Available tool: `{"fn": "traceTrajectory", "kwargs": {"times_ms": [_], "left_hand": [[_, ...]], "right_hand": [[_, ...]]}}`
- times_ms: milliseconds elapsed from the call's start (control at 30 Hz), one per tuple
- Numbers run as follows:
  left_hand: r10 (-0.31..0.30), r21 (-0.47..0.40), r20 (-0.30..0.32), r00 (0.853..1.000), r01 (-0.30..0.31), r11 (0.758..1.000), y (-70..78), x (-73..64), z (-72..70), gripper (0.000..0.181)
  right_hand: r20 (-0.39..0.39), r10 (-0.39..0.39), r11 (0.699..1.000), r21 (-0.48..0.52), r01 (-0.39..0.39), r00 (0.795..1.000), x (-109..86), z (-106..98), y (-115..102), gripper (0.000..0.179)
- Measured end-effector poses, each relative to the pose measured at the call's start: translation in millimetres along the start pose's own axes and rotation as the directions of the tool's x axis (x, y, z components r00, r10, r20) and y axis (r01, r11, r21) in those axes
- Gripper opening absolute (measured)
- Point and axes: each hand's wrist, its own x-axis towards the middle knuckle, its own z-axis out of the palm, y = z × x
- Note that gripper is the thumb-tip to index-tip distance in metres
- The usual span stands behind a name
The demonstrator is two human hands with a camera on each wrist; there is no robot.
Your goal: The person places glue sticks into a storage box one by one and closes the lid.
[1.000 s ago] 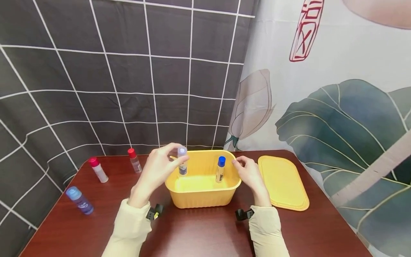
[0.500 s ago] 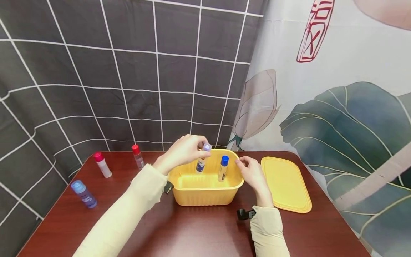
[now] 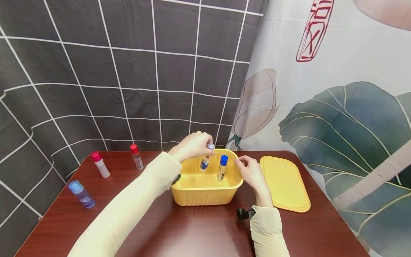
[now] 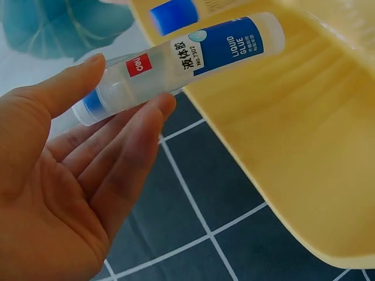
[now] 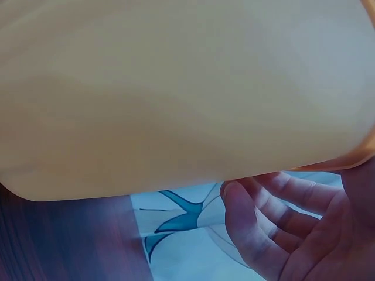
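Note:
My left hand [image 3: 196,144] reaches over the yellow box [image 3: 205,197], pinching a clear liquid glue bottle [image 4: 181,67] by its cap end between thumb and fingers. The bottle's blue-labelled lower end points down into the box, tilted slightly. Beside it inside the box stands a second glue bottle [image 3: 222,169] with a blue cap and yellowish body. At the right rim, my right hand [image 3: 250,173] holds the box edge with thumb and fingertips; in the right wrist view its fingers [image 5: 243,219] lie right at the box's wall.
A flat yellow lid [image 3: 285,184] lies right of the box. On the left of the brown table [image 3: 205,232] stand a blue bottle [image 3: 81,194], a white bottle with a pinkish-red cap [image 3: 101,166] and a clear red-capped bottle [image 3: 137,158]. Hanging cloths back the table.
My left hand has moved right with the glue bottle, from the box's left end toward its middle, near the blue-capped bottle. My right hand stays at the rim.

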Motion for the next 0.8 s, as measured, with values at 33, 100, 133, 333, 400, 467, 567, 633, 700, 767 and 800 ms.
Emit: {"fn": "traceTrajectory", "kwargs": {"times_ms": [33,100,133,333,400,467,567,633,700,767,800], "left_hand": [[0.001,0.014,0.01,1.0,-0.001,1.0,0.4,1.9,1.7,0.021],[-0.001,0.035,0.031,1.0,0.0,0.999,1.6,5.2,5.2,0.02],[-0.001,0.051,0.039,0.999,-0.001,0.999,2.1,6.7,7.0,0.02],[-0.001,0.157,0.089,0.996,-0.013,0.987,7.6,14.4,15.4,0.02],[0.001,0.182,0.103,0.995,-0.02,0.983,9.6,16.4,18.2,0.02],[0.005,0.19,0.119,0.993,-0.027,0.981,11.1,18.6,21.1,0.019],[0.0,0.173,0.149,0.989,-0.026,0.985,12.7,21.2,26.3,0.018],[-0.006,0.168,0.158,0.988,-0.021,0.986,13.2,22.5,30.0,0.018],[-0.007,0.171,0.159,0.987,-0.02,0.985,12.7,23.8,33.9,0.019],[-0.005,0.186,0.155,0.988,-0.025,0.982,12.4,24.9,36.8,0.019],[-0.003,0.19,0.151,0.989,-0.026,0.981,12.3,25.4,38.2,0.019]], "right_hand": [[-0.002,0.002,1.0,-0.001,-0.002,1.0,-0.1,-0.1,0.0,0.029],[0.0,0.002,1.0,-0.003,-0.002,1.0,0.0,0.0,0.5,0.029],[-0.001,0.001,1.0,-0.002,-0.001,1.0,0.1,0.2,0.9,0.029],[-0.01,-0.007,1.0,-0.001,0.007,1.0,1.5,0.8,3.9,0.029],[-0.016,-0.012,1.0,-0.001,0.012,1.0,1.7,0.9,4.3,0.029],[-0.02,-0.015,1.0,-0.002,0.015,1.0,1.7,0.5,4.2,0.029],[-0.017,-0.014,1.0,-0.006,0.013,1.0,1.2,-0.3,3.5,0.029],[-0.014,-0.008,1.0,-0.008,0.008,1.0,0.8,-0.3,3.1,0.03],[-0.009,-0.004,1.0,-0.009,0.004,1.0,0.4,-0.1,3.0,0.03],[-0.007,-0.005,1.0,-0.007,0.005,1.0,0.0,0.2,2.6,0.03],[-0.01,-0.009,1.0,-0.003,0.009,1.0,0.1,0.3,2.8,0.029]]}}
